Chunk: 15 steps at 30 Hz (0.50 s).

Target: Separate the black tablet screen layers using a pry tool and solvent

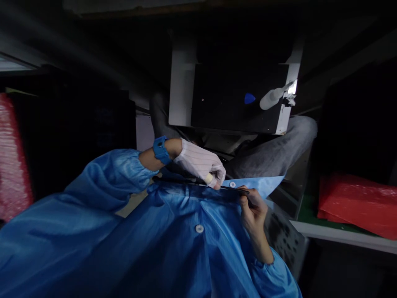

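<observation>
A thin dark flat panel, seen almost edge-on, lies across the front of my blue smock. My right hand is bare and grips its right end between thumb and fingers. In a white striped glove, my left hand is closed at the panel's middle, fingers curled down against it. A small pale yellow piece shows at those fingers; whether it is held or worn on a finger I cannot tell. The panel's face is turned out of sight.
Ahead stands a black-topped work surface with a white bottle and a blue cap-like piece. Red wrapping lies on a green-topped shelf at right. Pink bubble wrap stands at far left. My left wrist wears a blue band.
</observation>
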Each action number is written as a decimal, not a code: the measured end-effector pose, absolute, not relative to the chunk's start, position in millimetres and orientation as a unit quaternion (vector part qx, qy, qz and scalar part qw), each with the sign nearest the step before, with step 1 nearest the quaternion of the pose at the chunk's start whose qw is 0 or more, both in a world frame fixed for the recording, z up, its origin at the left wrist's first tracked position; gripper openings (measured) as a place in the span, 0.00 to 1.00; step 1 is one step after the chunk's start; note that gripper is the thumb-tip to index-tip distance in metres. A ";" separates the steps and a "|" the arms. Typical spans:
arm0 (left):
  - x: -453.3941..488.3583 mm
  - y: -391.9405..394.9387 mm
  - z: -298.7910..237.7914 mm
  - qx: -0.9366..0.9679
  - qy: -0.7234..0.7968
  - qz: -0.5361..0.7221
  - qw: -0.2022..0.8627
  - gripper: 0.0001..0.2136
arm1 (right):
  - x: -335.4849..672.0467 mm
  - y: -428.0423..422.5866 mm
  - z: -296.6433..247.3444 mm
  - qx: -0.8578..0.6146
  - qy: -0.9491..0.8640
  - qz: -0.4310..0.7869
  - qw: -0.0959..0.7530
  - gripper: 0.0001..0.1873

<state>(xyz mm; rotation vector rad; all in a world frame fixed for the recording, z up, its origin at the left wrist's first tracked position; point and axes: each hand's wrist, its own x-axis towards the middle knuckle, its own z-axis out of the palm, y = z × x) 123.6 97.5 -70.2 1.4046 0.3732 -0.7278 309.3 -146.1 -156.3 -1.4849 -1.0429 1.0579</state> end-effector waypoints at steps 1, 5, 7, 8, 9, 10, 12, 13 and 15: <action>123.8 97.9 -71.9 0.628 0.165 -0.326 0.687 0.06 | 309.3 -146.3 -157.3 -0.617 -0.428 0.436 0.496 0.21; 120.6 96.4 -78.5 0.647 0.167 -0.307 0.678 0.07 | 310.6 -144.9 -158.2 -0.627 -0.417 0.444 0.486 0.22; 117.4 94.9 -81.4 0.653 0.159 -0.301 0.677 0.07 | 312.5 -142.6 -156.2 -0.632 -0.414 0.452 0.475 0.22; 115.9 94.4 -82.5 0.654 0.152 -0.301 0.677 0.07 | 314.0 -141.0 -154.4 -0.631 -0.412 0.456 0.474 0.21; 114.7 94.0 -83.4 0.654 0.147 -0.303 0.677 0.07 | 316.0 -139.0 -152.1 -0.624 -0.411 0.460 0.479 0.20; 113.6 93.9 -84.2 0.654 0.144 -0.305 0.677 0.07 | 318.6 -136.6 -149.1 -0.614 -0.411 0.461 0.492 0.20; 112.6 93.9 -85.4 0.656 0.148 -0.304 0.675 0.08 | 325.2 -130.7 -141.1 -0.594 -0.414 0.446 0.526 0.27; 112.5 93.9 -85.8 0.656 0.151 -0.305 0.674 0.08 | 329.1 -127.2 -136.0 -0.588 -0.424 0.429 0.540 0.29; 113.1 93.6 -86.0 0.655 0.157 -0.308 0.672 0.07 | 337.8 -119.3 -122.9 -0.590 -0.461 0.386 0.539 0.27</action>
